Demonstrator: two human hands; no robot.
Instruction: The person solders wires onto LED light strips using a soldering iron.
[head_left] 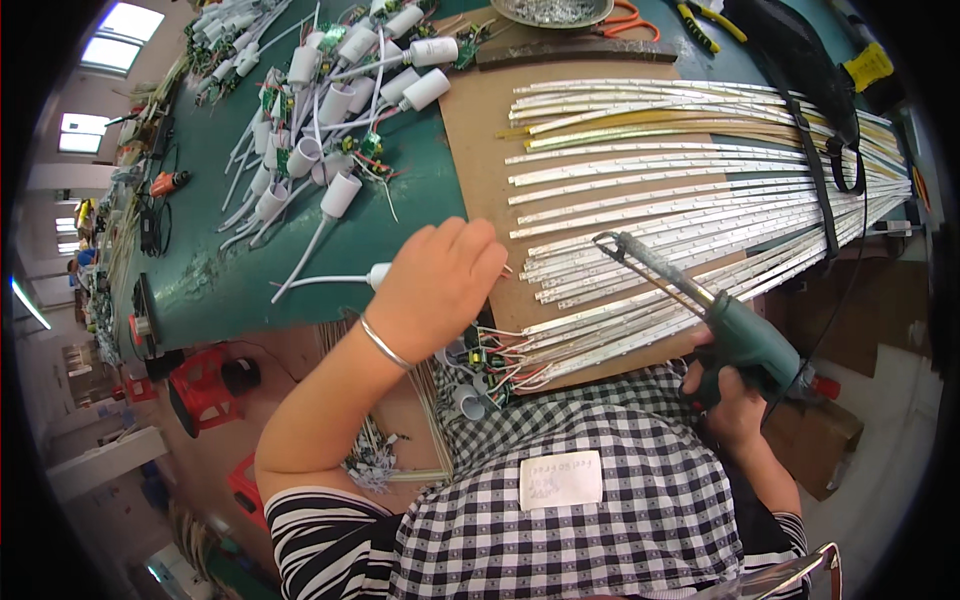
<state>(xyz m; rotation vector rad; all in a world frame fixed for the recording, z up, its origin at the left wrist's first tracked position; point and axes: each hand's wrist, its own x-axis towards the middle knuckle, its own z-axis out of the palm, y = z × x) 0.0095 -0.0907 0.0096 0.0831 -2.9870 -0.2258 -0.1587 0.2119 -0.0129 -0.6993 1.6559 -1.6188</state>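
Strips (740, 205) fanned on board (472, 130) on desk (190, 285), ends leftward, probably for easy reach. Right hand (728, 405) grips soldering gun (755, 340); left hand (440, 278) curled beside white cap (378, 275), can't tell if holding.

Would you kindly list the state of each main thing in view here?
Left hand: fingers curled, grip hidden
Right hand: closed around the soldering gun
Soldering gun: held, power unclear
LED strips: fanned side by side
White cylindrical housings: mostly heaped
Metal bowl: holding silvery bits
Pliers: handles spread
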